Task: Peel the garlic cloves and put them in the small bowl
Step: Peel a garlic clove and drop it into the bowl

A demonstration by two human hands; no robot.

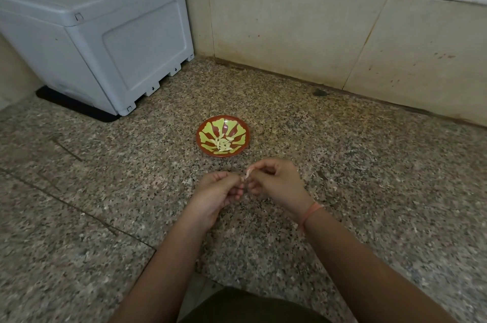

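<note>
While both hands meet above the middle of the speckled granite surface point(342, 164), the head view shows the left hand point(221, 191) and right hand point(276, 183), fingers curled, pinching one small, pale, papery garlic clove point(247, 174) between them. The small red bowl with yellow-green petals point(208, 126), holding peeled white cloves point(222, 144), lies just beyond, toward the surface's back edge; the right hand looks nearer to it.

A speckled granite countertop point(355, 177) runs into the corner of two walls, with thin seam lines point(79, 208) crossing its left part. The small bowl point(238, 125) sits near the middle. At the far left, a grey plastic box point(105, 40) stands on a black mat point(79, 109). A small dark spot point(319, 92), perhaps a stain, lies by the right wall.
</note>
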